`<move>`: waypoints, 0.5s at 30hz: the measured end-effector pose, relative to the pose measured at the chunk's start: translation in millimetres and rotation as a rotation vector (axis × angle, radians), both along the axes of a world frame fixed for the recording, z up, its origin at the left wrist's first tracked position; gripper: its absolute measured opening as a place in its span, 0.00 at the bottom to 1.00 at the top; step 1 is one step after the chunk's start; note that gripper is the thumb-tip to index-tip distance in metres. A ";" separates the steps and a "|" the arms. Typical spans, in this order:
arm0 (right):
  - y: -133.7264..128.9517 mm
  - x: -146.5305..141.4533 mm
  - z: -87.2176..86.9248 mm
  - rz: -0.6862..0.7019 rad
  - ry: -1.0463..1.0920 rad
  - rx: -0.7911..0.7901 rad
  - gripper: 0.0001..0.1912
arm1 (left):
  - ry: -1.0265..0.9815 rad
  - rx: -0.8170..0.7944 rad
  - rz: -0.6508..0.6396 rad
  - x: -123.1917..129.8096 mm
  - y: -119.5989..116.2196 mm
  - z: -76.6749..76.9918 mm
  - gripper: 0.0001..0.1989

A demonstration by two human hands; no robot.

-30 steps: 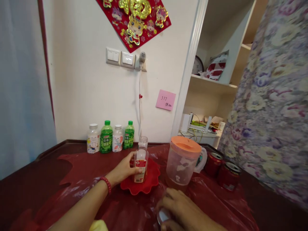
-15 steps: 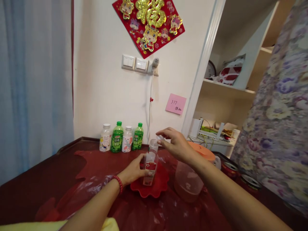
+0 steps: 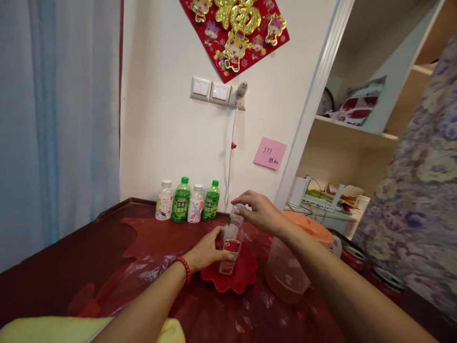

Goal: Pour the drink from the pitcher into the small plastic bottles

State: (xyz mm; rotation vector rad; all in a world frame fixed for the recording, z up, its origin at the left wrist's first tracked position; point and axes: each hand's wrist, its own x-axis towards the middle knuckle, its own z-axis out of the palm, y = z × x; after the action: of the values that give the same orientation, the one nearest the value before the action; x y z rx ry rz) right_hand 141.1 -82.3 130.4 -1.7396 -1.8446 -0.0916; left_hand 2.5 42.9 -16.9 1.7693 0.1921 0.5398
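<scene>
My left hand (image 3: 210, 250), with a red bead bracelet at the wrist, is wrapped around a clear plastic bottle (image 3: 231, 245) with a red and white label. The bottle stands slightly tilted over a red scalloped plate (image 3: 228, 284). At its mouth, my right hand (image 3: 260, 212) pinches a white bottle cap (image 3: 238, 207) between thumb and fingers. The cap sits on the bottle's neck; whether it is threaded on I cannot tell.
Several bottles with green and white caps (image 3: 181, 202) line the back of the table by the wall. A plastic pitcher with an orange lid (image 3: 310, 227) stands on the right, with cans (image 3: 387, 278) beyond. A yellow cloth (image 3: 53, 328) lies front left.
My right hand has brought the cap from beside the bottle's mouth onto it. The left hand still holds the bottle. The whole view has shifted slightly.
</scene>
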 end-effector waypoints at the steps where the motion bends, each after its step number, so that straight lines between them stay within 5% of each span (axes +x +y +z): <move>1: 0.7 0.1 0.0 0.001 -0.006 -0.001 0.12 | 0.003 0.005 0.002 0.1 0.0 0.0 0.32; 15: 3.9 -0.7 -1.4 -0.071 -0.040 -0.008 0.10 | -0.008 0.080 0.001 -0.4 2.6 -0.8 0.33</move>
State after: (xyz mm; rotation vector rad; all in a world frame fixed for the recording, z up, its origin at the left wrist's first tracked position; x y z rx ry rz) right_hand 140.4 -78.5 129.1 -1.8209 -1.8142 -0.1484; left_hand 2.1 45.5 -17.7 1.8449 0.1676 0.5623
